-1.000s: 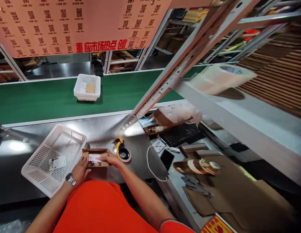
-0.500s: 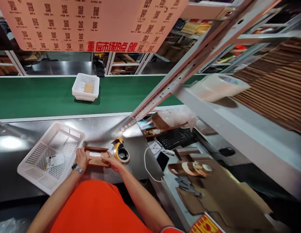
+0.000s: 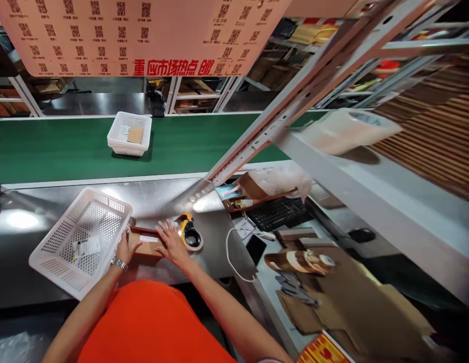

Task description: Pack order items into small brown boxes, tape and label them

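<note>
A small cardboard box point(image 3: 146, 248) with a white label point(image 3: 148, 238) on it lies on the metal table, its far flap standing up. My left hand point(image 3: 124, 250), with a watch on the wrist, grips the box's left end, thumb over the top. Across the right end lies my right hand point(image 3: 174, 245), fingers spread and stretched out. Just right of that hand sits a yellow and black tape dispenser point(image 3: 189, 235). On the left, a white plastic basket point(image 3: 49, 239) holds a clear packet with a white label point(image 3: 86, 247) and stands close beside my left hand.
Behind the metal table point(image 3: 158, 189) runs a green conveyor belt point(image 3: 189, 143) bearing stacked white baskets point(image 3: 128, 148). To the right are a keyboard point(image 3: 276, 213), a phone point(image 3: 256, 249), gloves point(image 3: 296, 288) and flat cardboard point(image 3: 343, 297). A slanted metal post point(image 3: 264, 133) and shelf overhang that side.
My right hand has opened from its grip on the box's right end and now lies spread over it. My left hand keeps hold of the left end. The view has shifted slightly.
</note>
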`<state>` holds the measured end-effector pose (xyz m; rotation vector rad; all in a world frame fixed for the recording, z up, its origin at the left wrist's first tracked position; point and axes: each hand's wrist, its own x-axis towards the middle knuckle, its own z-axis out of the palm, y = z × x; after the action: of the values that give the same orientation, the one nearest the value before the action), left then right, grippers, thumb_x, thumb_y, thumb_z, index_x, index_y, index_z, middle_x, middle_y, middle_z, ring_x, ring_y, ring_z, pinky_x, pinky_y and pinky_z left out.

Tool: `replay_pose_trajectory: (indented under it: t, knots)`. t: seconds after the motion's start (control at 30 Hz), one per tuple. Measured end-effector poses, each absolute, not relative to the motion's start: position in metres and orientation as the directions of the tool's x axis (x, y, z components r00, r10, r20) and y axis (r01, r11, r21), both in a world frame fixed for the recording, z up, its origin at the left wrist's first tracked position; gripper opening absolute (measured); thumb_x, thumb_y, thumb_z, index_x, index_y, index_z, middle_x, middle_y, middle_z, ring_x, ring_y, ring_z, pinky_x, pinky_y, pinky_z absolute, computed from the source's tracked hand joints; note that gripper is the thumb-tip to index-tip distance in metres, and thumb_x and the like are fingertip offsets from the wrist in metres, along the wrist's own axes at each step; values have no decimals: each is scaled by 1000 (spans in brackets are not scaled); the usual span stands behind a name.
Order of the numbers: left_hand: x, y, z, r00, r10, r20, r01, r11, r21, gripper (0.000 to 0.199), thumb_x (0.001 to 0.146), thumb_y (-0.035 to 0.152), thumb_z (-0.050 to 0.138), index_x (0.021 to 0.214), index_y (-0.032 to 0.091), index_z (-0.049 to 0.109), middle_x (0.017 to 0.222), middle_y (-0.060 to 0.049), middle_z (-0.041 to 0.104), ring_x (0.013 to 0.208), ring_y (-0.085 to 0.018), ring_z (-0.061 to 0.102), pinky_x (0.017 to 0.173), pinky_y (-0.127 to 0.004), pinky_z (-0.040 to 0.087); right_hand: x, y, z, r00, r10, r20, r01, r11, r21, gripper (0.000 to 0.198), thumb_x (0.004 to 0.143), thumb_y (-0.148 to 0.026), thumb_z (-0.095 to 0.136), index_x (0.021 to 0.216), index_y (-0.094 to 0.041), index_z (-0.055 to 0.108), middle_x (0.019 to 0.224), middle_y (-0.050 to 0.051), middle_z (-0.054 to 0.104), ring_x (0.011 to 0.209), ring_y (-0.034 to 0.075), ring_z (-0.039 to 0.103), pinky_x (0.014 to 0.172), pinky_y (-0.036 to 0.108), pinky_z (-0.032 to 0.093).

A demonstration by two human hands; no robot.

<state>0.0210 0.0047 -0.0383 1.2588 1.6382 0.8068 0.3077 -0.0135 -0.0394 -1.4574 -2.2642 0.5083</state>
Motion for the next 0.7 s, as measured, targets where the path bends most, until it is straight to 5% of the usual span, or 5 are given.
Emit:
replay_pose_trajectory:
  t: [0.1, 0.37, 0.47, 0.53, 0.7]
  knots:
    - [23, 2, -37, -91, 960, -266, 336, 281, 899, 73, 89, 43, 94, 154, 20, 72, 157, -20, 80, 149, -40, 75, 133, -58, 55, 312, -26, -53, -470, 871, 144, 748, 480, -459, 55, 114, -30, 68, 169, -31, 69, 178, 16, 65, 178, 38, 45, 138, 74, 46]
    - [29, 9, -39, -140, 948, -286, 252, 314, 915, 66, 94, 57, 82, 139, 10, 85, 148, -25, 84, 145, -46, 78, 131, -59, 58, 322, -38, -76, -349, 888, 299, 700, 459, -547, 49, 120, -40, 48, 162, -34, 73, 175, 13, 68, 169, 29, 57, 135, 61, 54]
    - [28, 15, -36, -113, 949, -293, 229, 312, 922, 67, 88, 58, 84, 134, 9, 87, 142, -25, 87, 141, -46, 80, 129, -58, 60, 337, -37, -78, 13, 949, 316, 789, 184, -586, 59, 117, -46, 50, 169, -22, 64, 166, 23, 70, 158, 37, 65, 130, 63, 57]
    - [31, 20, -31, -95, 950, -297, 211, 310, 927, 64, 86, 57, 86, 129, 11, 89, 140, -23, 88, 140, -45, 81, 128, -58, 60, 346, -33, -75, 227, 954, 198, 807, -70, -587, 76, 111, -51, 57, 175, -10, 53, 154, 32, 72, 146, 46, 70, 124, 68, 59]
    - [50, 38, -15, 9, 926, -377, 211, 367, 906, 52, 84, 49, 90, 125, 17, 91, 133, -17, 91, 131, -42, 84, 117, -56, 68, 360, -5, -44, 305, 932, -197, 659, -356, -662, 94, 93, -43, 74, 174, 2, 52, 126, 32, 82, 117, 48, 81, 109, 60, 62]
